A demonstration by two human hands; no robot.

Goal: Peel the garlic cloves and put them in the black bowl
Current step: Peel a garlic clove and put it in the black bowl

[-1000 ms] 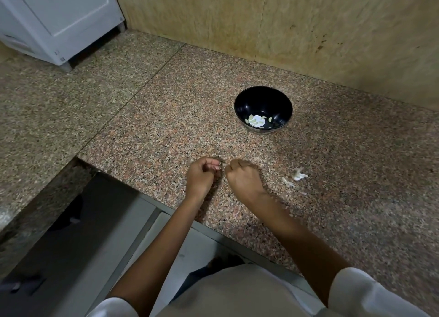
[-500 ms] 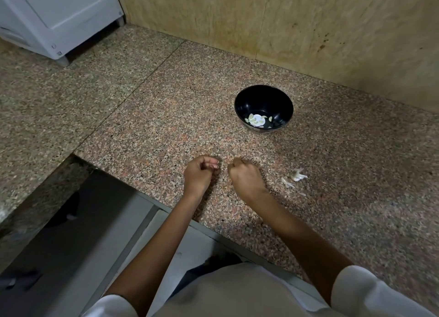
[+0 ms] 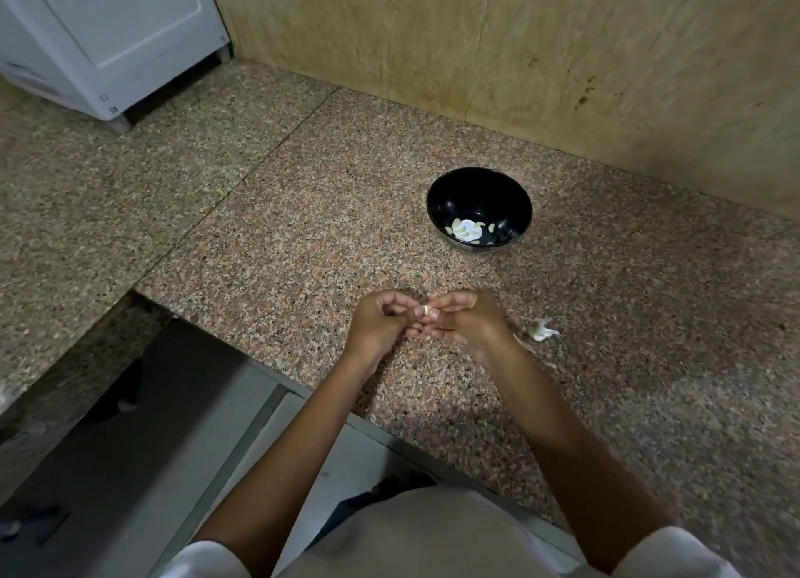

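Sitting on the speckled stone counter (image 3: 303, 253), the black bowl (image 3: 476, 196) holds a small heap of peeled cloves (image 3: 465, 230) at its bottom. Nearer the counter's front edge, the left hand (image 3: 379, 322) has its fingers curled in, and its fingertips pinch one end of a garlic clove (image 3: 426, 310). The right hand (image 3: 469, 320), also curled, pinches the clove's other end, so it sits between the two hands, well short of the bowl. Just right of the right hand lie loose white skins (image 3: 541, 330).
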